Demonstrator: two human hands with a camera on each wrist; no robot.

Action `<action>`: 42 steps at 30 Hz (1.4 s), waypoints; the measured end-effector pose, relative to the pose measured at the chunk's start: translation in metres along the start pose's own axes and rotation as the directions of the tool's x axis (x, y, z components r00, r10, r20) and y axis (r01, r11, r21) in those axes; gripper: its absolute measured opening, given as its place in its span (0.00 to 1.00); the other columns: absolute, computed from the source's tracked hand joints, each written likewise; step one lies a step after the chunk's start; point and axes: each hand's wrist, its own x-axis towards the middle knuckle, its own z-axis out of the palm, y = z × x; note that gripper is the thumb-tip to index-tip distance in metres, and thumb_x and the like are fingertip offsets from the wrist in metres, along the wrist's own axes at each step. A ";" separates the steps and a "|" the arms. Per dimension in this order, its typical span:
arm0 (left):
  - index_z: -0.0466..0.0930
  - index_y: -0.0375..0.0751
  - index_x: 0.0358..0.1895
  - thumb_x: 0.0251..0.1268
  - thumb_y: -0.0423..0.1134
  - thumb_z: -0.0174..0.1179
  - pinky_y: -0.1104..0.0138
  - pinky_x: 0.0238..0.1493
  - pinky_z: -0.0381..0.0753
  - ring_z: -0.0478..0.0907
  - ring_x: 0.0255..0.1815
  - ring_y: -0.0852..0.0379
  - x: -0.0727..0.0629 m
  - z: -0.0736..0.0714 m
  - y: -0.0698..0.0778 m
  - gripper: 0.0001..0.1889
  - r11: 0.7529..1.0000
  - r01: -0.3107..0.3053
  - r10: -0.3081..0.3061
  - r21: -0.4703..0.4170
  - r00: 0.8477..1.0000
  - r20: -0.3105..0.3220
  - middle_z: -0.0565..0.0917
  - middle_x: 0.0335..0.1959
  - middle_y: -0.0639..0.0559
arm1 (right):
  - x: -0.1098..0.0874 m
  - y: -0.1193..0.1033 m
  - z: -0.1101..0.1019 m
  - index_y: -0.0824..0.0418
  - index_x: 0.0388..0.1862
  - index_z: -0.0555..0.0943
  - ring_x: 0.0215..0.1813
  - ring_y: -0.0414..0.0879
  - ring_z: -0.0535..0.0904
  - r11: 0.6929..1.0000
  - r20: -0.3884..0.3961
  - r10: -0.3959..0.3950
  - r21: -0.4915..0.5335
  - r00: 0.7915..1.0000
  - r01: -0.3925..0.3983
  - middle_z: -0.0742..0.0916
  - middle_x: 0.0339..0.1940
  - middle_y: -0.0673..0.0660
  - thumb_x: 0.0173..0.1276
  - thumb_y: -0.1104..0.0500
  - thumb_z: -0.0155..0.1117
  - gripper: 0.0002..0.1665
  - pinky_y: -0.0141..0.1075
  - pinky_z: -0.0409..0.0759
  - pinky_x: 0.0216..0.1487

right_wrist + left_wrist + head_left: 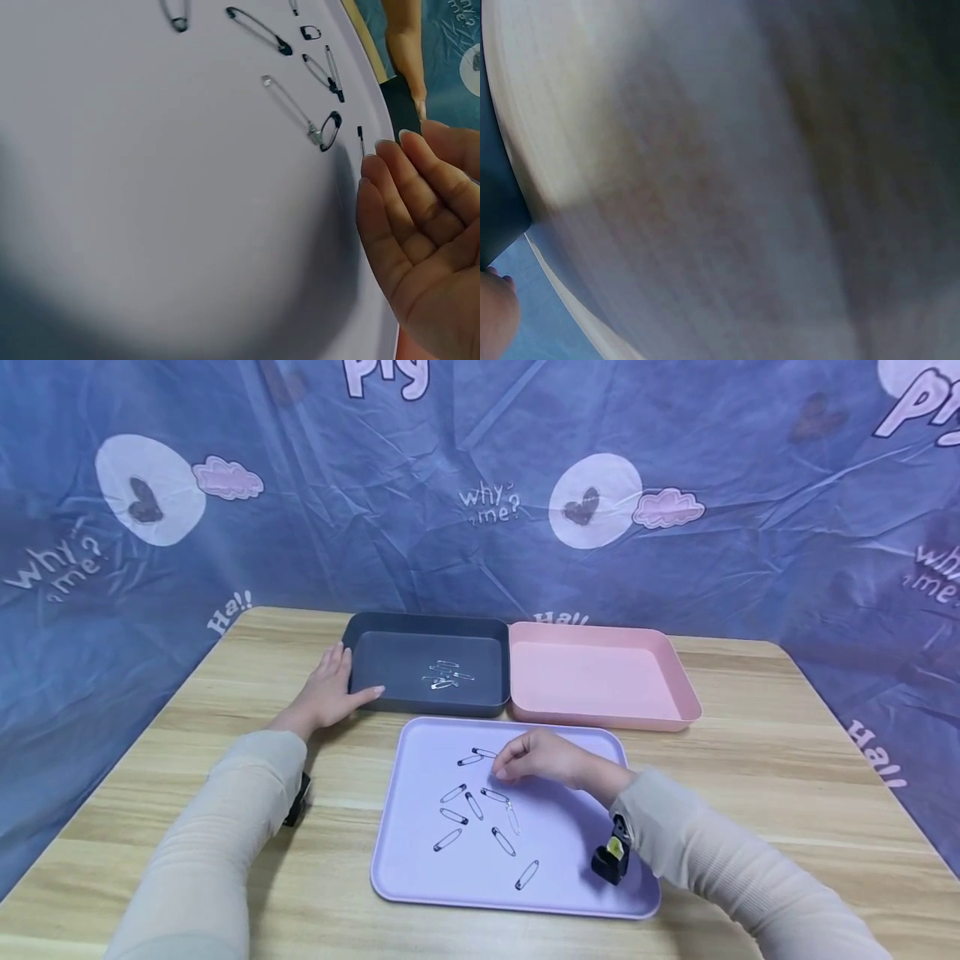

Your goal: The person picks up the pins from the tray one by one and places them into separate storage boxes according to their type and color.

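Observation:
At the front left corner of the dark grey tray, my left hand rests with straight fingers along the side and the thumb at the front rim. Several silver safety pins lie inside that tray. Over the lilac tray, my right hand hovers with loosely bent fingers, close to a black-headed safety pin. Nothing shows between its fingertips in the right wrist view. More black-headed safety pins are scattered over the lilac tray, with a silver safety pin among them.
A pink tray stands against the dark grey tray's right side, behind the lilac one. All three trays are on a wood-grain table. A blue printed cloth hangs behind the table.

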 end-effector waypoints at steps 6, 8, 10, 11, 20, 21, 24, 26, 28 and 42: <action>0.32 0.26 0.64 0.52 0.70 0.38 0.50 0.61 0.35 0.28 0.65 0.42 0.000 -0.001 0.000 0.53 1.000 0.004 -0.004 -0.002 1.000 0.008 0.31 0.65 0.34 | -0.004 0.004 0.001 0.68 0.30 0.82 0.30 0.40 0.76 0.998 0.036 0.011 -0.065 0.999 -0.008 0.84 0.26 0.54 0.52 0.63 0.62 0.09 0.34 0.74 0.36; 0.32 0.26 0.64 0.52 0.70 0.38 0.50 0.61 0.35 0.27 0.65 0.42 0.000 -0.002 0.000 0.53 1.000 0.006 -0.006 -0.005 1.000 0.011 0.31 0.65 0.34 | -0.006 0.005 0.001 0.67 0.30 0.82 0.29 0.40 0.76 0.997 0.048 0.011 -0.075 0.999 -0.008 0.84 0.26 0.54 0.52 0.63 0.62 0.08 0.34 0.74 0.36; 0.32 0.26 0.64 0.52 0.70 0.38 0.50 0.61 0.35 0.28 0.65 0.41 -0.001 -0.001 0.000 0.53 1.000 0.008 -0.007 -0.007 1.000 0.011 0.32 0.65 0.34 | -0.007 0.005 0.001 0.67 0.29 0.82 0.28 0.40 0.75 0.997 0.058 0.012 -0.081 0.998 -0.007 0.84 0.25 0.54 0.52 0.63 0.62 0.08 0.34 0.74 0.34; 0.32 0.26 0.64 0.52 0.70 0.38 0.50 0.61 0.35 0.28 0.65 0.41 -0.001 -0.001 0.000 0.53 1.000 0.008 -0.008 -0.008 1.000 0.013 0.31 0.65 0.34 | -0.008 0.005 0.001 0.67 0.29 0.82 0.28 0.40 0.75 0.996 0.059 0.010 -0.087 0.998 -0.005 0.84 0.25 0.54 0.51 0.63 0.62 0.08 0.34 0.74 0.34; 0.33 0.26 0.64 0.52 0.70 0.38 0.51 0.61 0.35 0.27 0.65 0.42 0.001 -0.001 0.000 0.53 1.000 0.007 -0.007 -0.004 1.000 0.006 0.31 0.65 0.34 | -0.011 0.005 -0.001 0.69 0.29 0.81 0.28 0.41 0.77 0.992 0.088 0.005 -0.127 0.996 0.006 0.84 0.24 0.54 0.51 0.65 0.60 0.07 0.34 0.76 0.34; 0.33 0.26 0.64 0.52 0.70 0.38 0.51 0.61 0.35 0.28 0.65 0.42 0.002 -0.001 0.000 0.53 1.000 0.007 -0.007 -0.004 1.000 0.003 0.32 0.65 0.34 | -0.011 0.005 -0.001 0.68 0.29 0.81 0.28 0.40 0.77 0.990 0.092 0.003 -0.138 0.996 0.010 0.83 0.24 0.54 0.51 0.66 0.61 0.07 0.33 0.76 0.33; 0.34 0.25 0.64 0.51 0.70 0.37 0.51 0.61 0.35 0.28 0.65 0.42 0.002 -0.001 0.000 0.53 1.000 0.008 -0.008 -0.006 1.000 0.000 0.32 0.65 0.34 | -0.012 0.004 -0.001 0.68 0.29 0.82 0.27 0.39 0.76 0.985 0.116 -0.008 -0.169 0.993 0.028 0.83 0.23 0.54 0.50 0.68 0.61 0.06 0.31 0.75 0.33; 0.34 0.25 0.64 0.51 0.70 0.37 0.51 0.61 0.35 0.28 0.65 0.42 0.002 -0.001 0.000 0.53 1.000 0.008 -0.008 -0.008 1.000 0.002 0.32 0.65 0.34 | -0.012 0.004 0.000 0.67 0.29 0.81 0.27 0.38 0.76 0.981 0.144 -0.015 -0.190 0.989 0.043 0.83 0.23 0.54 0.48 0.70 0.62 0.07 0.30 0.74 0.33; 0.34 0.25 0.64 0.52 0.70 0.38 0.51 0.61 0.36 0.29 0.65 0.42 0.002 -0.001 0.001 0.53 1.000 0.004 -0.004 -0.005 1.000 -0.003 0.33 0.65 0.34 | -0.012 0.005 0.000 0.67 0.30 0.81 0.27 0.37 0.75 0.975 0.180 -0.032 -0.212 0.983 0.070 0.83 0.25 0.53 0.47 0.71 0.63 0.09 0.29 0.74 0.32; 0.34 0.24 0.63 0.53 0.69 0.38 0.52 0.62 0.35 0.29 0.65 0.41 0.002 -0.001 0.000 0.53 1.000 0.001 0.000 0.008 1.000 -0.003 0.33 0.65 0.33 | -0.014 0.012 0.003 0.62 0.28 0.81 0.26 0.33 0.70 0.889 0.265 -0.162 -0.379 0.951 0.257 0.78 0.21 0.46 0.43 0.71 0.66 0.10 0.27 0.73 0.29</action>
